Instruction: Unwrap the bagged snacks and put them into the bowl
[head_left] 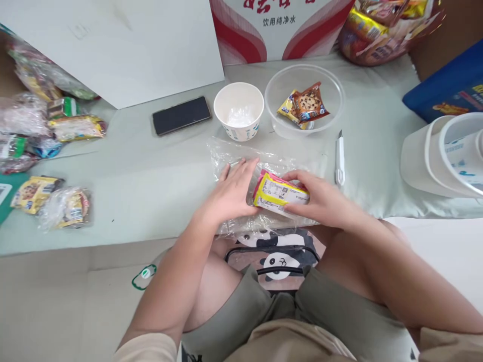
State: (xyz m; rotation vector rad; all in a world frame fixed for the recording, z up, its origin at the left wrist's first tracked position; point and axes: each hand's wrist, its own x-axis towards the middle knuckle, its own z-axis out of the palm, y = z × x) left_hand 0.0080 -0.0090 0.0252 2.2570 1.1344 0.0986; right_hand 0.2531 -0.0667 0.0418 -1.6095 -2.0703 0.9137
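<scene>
My right hand [320,198] grips a small stack of pink, yellow and white snack packets [277,192], thumb on one side and fingers on the other. Beneath the packets a clear plastic bag [234,229] lies crumpled at the table's front edge. My left hand [234,193] rests over the left part of this bag, its fingers stretched out and its thumb close to the packets' left end. Whether that thumb touches them I cannot tell. A white paper cup [239,131] with clear plastic inside stands just beyond my left hand.
A clear round bowl [277,128] holds cookie packets [311,103]. A box cutter [340,161], blade showing, lies right of my right hand. A phone [181,115] lies left of the cup. White buckets [418,156] stand at right; wrapped snacks [75,128] pile up at left.
</scene>
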